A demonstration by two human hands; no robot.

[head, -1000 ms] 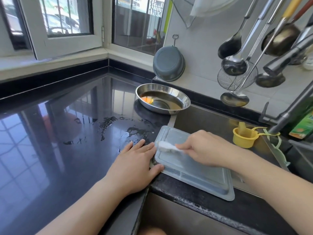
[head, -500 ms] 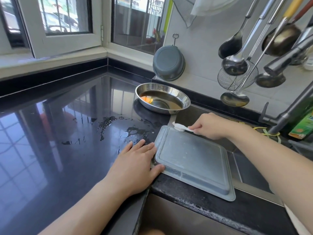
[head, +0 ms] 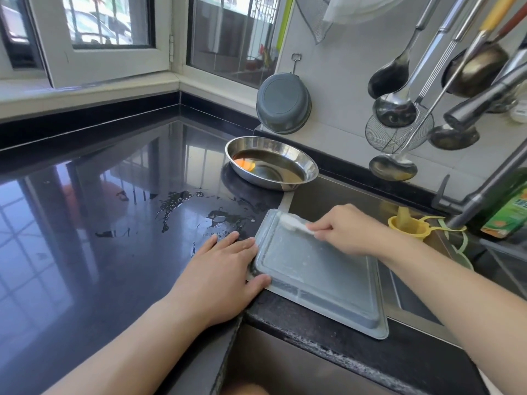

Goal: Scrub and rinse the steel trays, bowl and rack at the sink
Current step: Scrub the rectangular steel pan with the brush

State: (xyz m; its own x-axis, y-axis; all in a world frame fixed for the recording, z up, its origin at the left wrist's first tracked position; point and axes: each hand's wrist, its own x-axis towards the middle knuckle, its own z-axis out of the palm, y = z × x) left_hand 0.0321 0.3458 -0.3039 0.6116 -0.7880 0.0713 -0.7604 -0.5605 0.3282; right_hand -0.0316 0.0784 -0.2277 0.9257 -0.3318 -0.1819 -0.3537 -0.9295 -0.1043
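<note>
The right hand [head: 346,233], gripping the brush [head: 293,223], is sweeping back to the tray's [head: 322,277] far corner; the left hand [head: 225,269], flat and open, is still bracing it: scrubbing continues.

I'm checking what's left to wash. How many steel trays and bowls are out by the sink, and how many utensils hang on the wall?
Rectangular steel tray, upside down, being scrubbed: 1
Round shallow steel bowl: 1
Grey round basin hung on the wall: 1
Hanging steel ladles and spoons: at least 5, some cut off by the frame
Hanging wire mesh skimmer: 1
Total: at least 9
</note>
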